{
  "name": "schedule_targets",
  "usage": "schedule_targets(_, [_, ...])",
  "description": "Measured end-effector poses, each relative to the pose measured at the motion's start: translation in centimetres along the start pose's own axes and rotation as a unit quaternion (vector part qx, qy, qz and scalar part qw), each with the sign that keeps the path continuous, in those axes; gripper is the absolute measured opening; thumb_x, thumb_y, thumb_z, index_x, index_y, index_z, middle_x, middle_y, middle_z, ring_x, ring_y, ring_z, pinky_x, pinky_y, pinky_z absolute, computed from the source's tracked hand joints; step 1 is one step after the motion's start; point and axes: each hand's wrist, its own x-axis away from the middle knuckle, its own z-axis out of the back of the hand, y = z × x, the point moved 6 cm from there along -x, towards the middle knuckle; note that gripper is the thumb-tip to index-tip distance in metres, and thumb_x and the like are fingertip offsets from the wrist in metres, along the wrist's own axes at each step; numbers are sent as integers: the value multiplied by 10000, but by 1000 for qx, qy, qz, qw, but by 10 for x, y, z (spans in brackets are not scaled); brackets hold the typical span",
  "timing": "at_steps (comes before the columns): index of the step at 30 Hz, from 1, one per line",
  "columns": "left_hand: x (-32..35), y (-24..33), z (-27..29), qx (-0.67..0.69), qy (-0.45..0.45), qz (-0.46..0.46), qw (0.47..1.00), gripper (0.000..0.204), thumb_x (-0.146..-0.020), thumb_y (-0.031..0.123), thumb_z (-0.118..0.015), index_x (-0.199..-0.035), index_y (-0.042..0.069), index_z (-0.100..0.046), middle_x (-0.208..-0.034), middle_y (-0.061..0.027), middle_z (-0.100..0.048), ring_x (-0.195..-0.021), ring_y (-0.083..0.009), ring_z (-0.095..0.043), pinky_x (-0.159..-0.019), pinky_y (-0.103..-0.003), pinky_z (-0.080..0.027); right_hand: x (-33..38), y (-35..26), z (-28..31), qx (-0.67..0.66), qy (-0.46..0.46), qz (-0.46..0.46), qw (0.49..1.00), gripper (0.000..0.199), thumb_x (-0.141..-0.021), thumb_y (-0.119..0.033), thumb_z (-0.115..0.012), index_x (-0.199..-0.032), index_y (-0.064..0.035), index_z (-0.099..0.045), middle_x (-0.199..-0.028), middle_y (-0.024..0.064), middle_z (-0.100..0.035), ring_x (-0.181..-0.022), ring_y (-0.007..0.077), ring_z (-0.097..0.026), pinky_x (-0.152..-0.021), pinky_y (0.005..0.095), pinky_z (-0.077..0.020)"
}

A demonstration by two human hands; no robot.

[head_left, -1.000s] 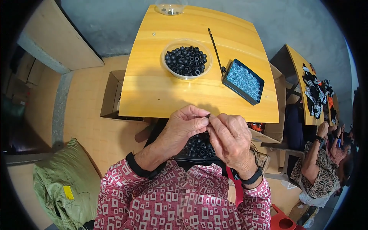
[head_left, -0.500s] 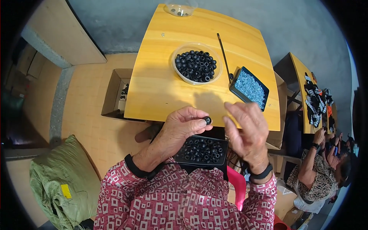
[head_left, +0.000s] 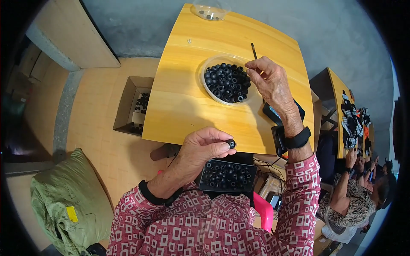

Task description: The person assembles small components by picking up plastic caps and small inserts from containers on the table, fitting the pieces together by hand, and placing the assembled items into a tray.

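Between the thumb and fingertips of my left hand [head_left: 204, 146] is a small, round black bead-like part [head_left: 231, 144], with a pale spot in its middle. My right hand [head_left: 270, 81] hangs over the right rim of a clear plastic bowl [head_left: 205, 87] full of similar black parts [head_left: 226, 83]. Its thumb and forefinger come together in a pinch; anything between them is too small to make out. A thin dark stick [head_left: 254, 50] lies on the table, partly hidden behind that hand. Under my right wrist, a dark tray [head_left: 273, 114] of small bluish, shiny pieces is mostly covered.
Below the yellow wooden table's [head_left: 171, 123] near edge sits a black tray [head_left: 228, 175] of black parts. A clear bowl [head_left: 211, 13] stands at the far edge. Left are a cardboard box [head_left: 128, 104] and green sack [head_left: 68, 200]. Another person [head_left: 348, 205] works at the right.
My right hand has moved away from beside my left hand, forward and up to the bowl's right rim, its fingers closing to a pinch. The left hand keeps its black part.
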Motion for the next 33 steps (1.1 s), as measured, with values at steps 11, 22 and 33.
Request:
schedule_targets(11, [2, -4, 5, -12, -16, -1, 1000, 163, -863, 18, -654, -1024, 3, -630, -968, -61, -635, -876, -192, -675, -785, -251, -554, -12, -18, -29, -23, -28, 16, 999, 157, -822, -123, -622, -886, 13, -669, -866, 188, -647, -786, 354, -633, -726, 404, -509])
schedule_targets(22, [3, 0, 4, 2, -18, -6, 1000, 163, -867, 27, -656, -1027, 2, -632, -958, -59, -634, -882, -177, -670, -799, -247, -552, -32, -24, -72, -2, -77, -43, 996, 210, -798, -176, -665, -857, 25, -671, -796, 159, -667, -711, 283, -641, -699, 349, -510])
schedule_targets(33, [5, 0, 7, 12, -1, -16, 1000, 159, -865, 13, -644, -1023, 15, -630, -975, -110, -657, -886, -192, -681, -769, -239, -568, -13, -6, -45, -298, -94, -164, 936, 109, -830, -93, -675, -863, 10, -660, -782, 33, -674, -671, 110, -626, -635, 248, -514])
